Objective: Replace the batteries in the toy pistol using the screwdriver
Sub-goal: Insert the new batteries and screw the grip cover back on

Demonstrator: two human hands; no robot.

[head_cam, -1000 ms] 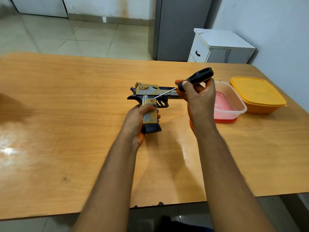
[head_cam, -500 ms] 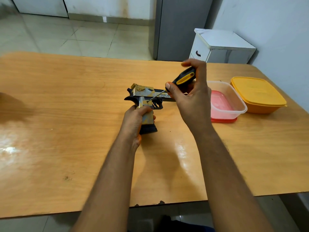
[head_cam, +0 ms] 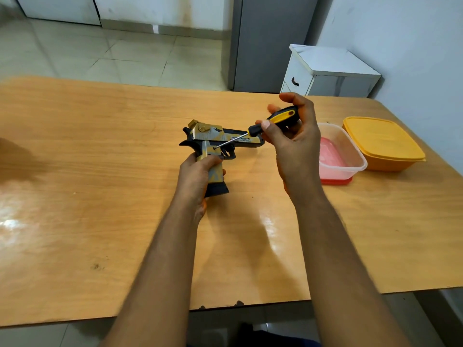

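1. The left hand (head_cam: 198, 176) grips the toy pistol (head_cam: 218, 141) by its handle, fingers (head_cam: 213, 160) curled round the grip, holding it just above the wooden surface (head_cam: 100, 171) with the barrel pointing right.
2. The right hand (head_cam: 293, 144) holds the black-and-yellow screwdriver (head_cam: 273, 121): thumb and fingertips pinch the handle, the other fingers arched loosely over it.
3. The screwdriver's metal shaft slants down to the left, and its tip meets the side of the pistol at the top of the grip, just behind the trigger guard.
4. To the right of the hands, a clear plastic container (head_cam: 350, 156) sits open on the surface, its bottom showing red or pink; what lies inside cannot be made out.
5. Just beside it, further right, stands an orange container (head_cam: 390, 156) closed with a yellow lid (head_cam: 378, 136); the two tubs look to be touching or nearly so.
6. Beyond the surface's far edge stands a small white cabinet (head_cam: 325, 71).
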